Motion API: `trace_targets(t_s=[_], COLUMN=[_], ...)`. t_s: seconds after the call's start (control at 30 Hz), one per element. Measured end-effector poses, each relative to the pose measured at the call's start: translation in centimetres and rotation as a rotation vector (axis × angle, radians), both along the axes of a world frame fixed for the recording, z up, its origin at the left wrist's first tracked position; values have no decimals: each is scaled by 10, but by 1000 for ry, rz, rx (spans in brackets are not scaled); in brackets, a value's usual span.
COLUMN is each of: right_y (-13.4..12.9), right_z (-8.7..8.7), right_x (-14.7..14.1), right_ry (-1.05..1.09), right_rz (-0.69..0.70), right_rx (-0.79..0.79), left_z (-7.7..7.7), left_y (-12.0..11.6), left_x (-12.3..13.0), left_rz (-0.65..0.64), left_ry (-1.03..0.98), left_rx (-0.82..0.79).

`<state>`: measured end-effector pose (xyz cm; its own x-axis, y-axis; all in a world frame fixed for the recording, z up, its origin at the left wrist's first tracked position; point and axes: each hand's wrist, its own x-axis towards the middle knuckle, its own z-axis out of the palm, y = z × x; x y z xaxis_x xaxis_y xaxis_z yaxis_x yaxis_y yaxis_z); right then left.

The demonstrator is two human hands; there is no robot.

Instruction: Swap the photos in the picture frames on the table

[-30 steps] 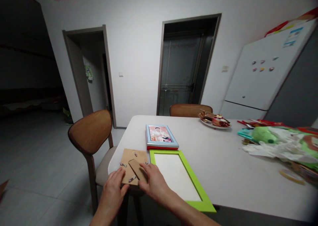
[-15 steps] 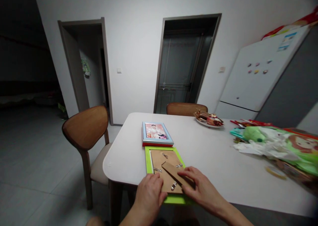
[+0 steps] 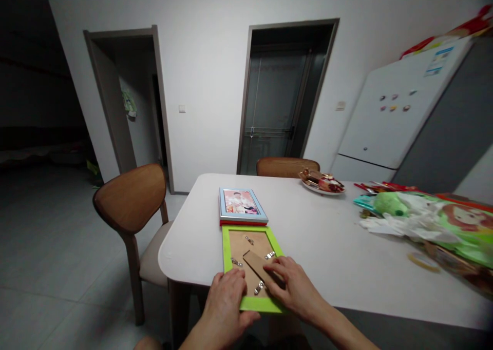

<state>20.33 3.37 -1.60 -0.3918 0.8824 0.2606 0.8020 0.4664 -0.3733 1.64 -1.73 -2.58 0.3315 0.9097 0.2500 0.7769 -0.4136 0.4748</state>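
Observation:
A lime green picture frame (image 3: 227,245) lies face down near the table's front edge, its brown backing board (image 3: 239,234) showing. Several small metal clips sit around the board, and a brown stand leg (image 3: 254,264) slants across its middle. My left hand (image 3: 227,296) is closed over the frame's near left corner, fingers on the edge and thumb at the near side. My right hand (image 3: 295,286) has its fingers and thumb closed around the lower part of the stand leg, at the board's right side. Just beyond, a light blue picture frame (image 3: 262,218) lies face up on something red.
The white table (image 3: 308,227) also bears a plate of items (image 3: 323,190) at the back. On the right are a green plush-like bag (image 3: 393,204), white crumpled wrapping (image 3: 418,216) and a tape roll (image 3: 423,261). Brown chairs (image 3: 133,193) stand left and behind.
The green frame and both hands have shifted slightly left in view. The white gap along the board's left side no longer shows. My hands keep their hold.

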Motion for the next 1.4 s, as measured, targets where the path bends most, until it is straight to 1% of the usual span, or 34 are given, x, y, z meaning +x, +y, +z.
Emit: trace_targets(t_s=[0.13, 0.2, 0.33, 0.53, 0.8, 0.97, 1.1, 1.23, 1.3, 1.4], right_y=[12, 17, 23, 27, 29, 46, 67, 81, 86, 95], right_z=[1, 1, 2, -2, -4, -1, 1, 0, -3, -9], right_x=[3, 2, 2, 5, 5, -11, -28, -43, -49, -57], right_ry=[-80, -136, -174, -113, -98, -18, -44, -50, -45, -33], right_rz=[-107, -142, -128, -121, -143, -118, -75, -22, -25, -69], right_rx=[75, 79, 65, 75, 81, 93, 27, -6, -12, -28], left_z=[3, 5, 10, 13, 8, 6, 4, 1, 0, 0], left_y=[0, -1, -3, -5, -4, -5, -6, -6, -5, -5], left_x=[-3, -3, -2, 0, -2, -5, -9, -11, -11, -11], left_rz=[24, 29, 36, 53, 49, 41, 46, 42, 45, 43], left_ry=[-12, -7, 5, 15, -2, -5, 7, 9, 1, -10], left_rx=[-4, -13, -38, -62, -50, -45, -44, -41, -34, -33])
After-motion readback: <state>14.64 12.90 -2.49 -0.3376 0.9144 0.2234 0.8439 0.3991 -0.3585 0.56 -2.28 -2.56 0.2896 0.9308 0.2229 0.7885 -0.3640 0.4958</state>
